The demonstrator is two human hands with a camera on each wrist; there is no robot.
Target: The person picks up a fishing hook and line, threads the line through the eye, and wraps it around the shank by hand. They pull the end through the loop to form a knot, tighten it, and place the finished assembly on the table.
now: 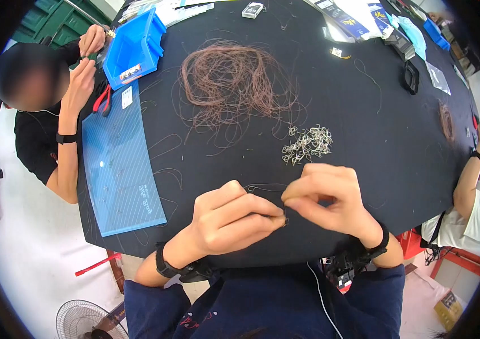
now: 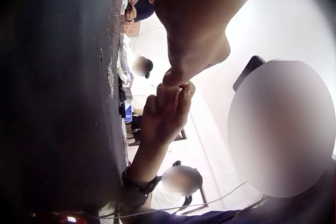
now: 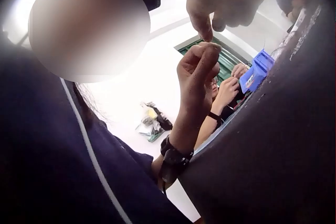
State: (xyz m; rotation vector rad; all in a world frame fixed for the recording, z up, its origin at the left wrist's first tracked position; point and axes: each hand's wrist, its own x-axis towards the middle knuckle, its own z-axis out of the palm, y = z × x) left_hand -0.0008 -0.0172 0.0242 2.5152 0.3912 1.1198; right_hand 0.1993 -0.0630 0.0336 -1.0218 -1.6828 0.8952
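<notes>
Over the table's front edge, my left hand [image 1: 231,220] pinches a small gold-coloured fish hook [image 1: 286,222] between thumb and fingertips; most of it is hidden. Close beside it, my right hand [image 1: 333,200] pinches a thin fishing line [image 1: 265,185], whose loop stretches left from the fingertips. In the left wrist view, the fingertips of the right hand [image 2: 165,113] meet those of the left. Just beyond my hands lies a pile of fish hooks [image 1: 309,144]. Farther back spreads a loose tangle of brown fishing line [image 1: 228,79].
To the left lies a blue translucent sheet [image 1: 121,169] with strands along it, with red-handled pliers [image 1: 102,100] and a blue bin [image 1: 138,51] behind. Another person [image 1: 42,107] works there. Packets [image 1: 344,20] and a black frame [image 1: 411,77] lie toward the back right.
</notes>
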